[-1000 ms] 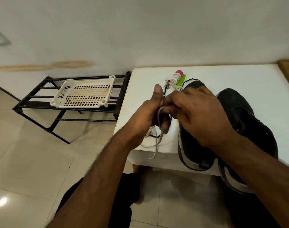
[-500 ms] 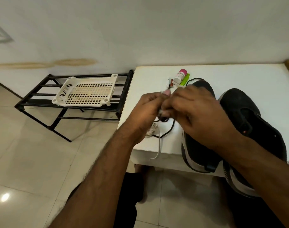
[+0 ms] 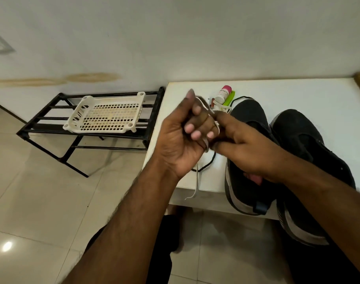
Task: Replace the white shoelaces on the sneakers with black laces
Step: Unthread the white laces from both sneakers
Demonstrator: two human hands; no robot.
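White lace (image 3: 197,182) seemingly wound around left hand (image 3: 183,138) fingers.

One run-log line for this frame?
left hand: wound with white lace | right hand: pinching lace | sneakers: on table | black lace: loose

Looked like home. Shiny tiled floor (image 3: 41,191), black metal shoe rack (image 3: 52,119) by stained wall (image 3: 93,77), sneakers (image 3: 298,150) sat on low white table (image 3: 298,93).

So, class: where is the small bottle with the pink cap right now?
In the head view, the pink-capped bottle lies at the far side of the white table, just beyond the hands, beside a green object and near the left sneaker's toe.
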